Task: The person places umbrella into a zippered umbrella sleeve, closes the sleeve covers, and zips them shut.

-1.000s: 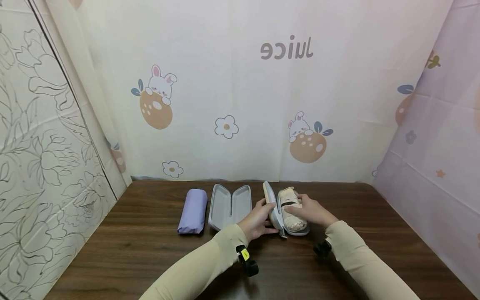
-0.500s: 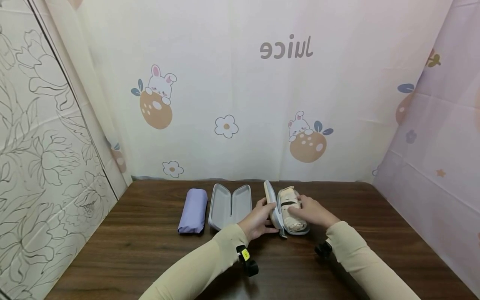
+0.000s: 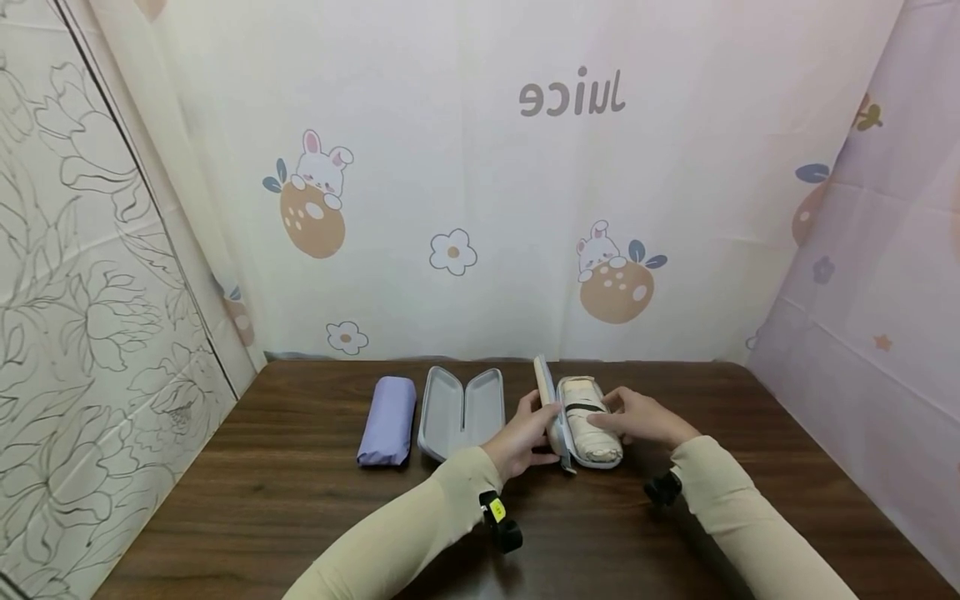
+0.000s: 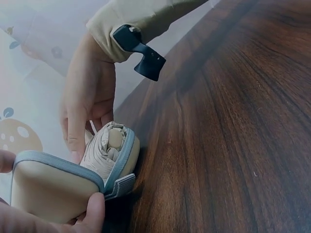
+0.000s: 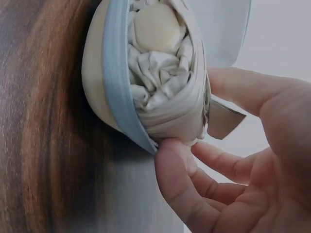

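Note:
A folded beige umbrella (image 3: 595, 433) with a dark strap lies in one half of a cream hard case (image 4: 51, 189) with a grey-blue zip edge. The case stands unzipped, its lid half raised on the left. My left hand (image 3: 521, 435) grips that lid, fingers along its outside. My right hand (image 3: 641, 418) holds the umbrella from the right, with the thumb on top and fingers at its side by the case rim. The umbrella's round handle end (image 5: 158, 28) shows in the right wrist view among bunched cloth.
Left of my hands lies an opened grey case (image 3: 446, 417), its two halves spread. Farther left is a folded purple umbrella (image 3: 387, 421). All rest on a dark wooden table (image 3: 247, 492), with a printed curtain (image 3: 450, 167) behind.
The cream case has shifted slightly right and its umbrella half lies flatter, with more of the umbrella showing. Both hands have moved a little right with it. The purple umbrella and grey case stay put.

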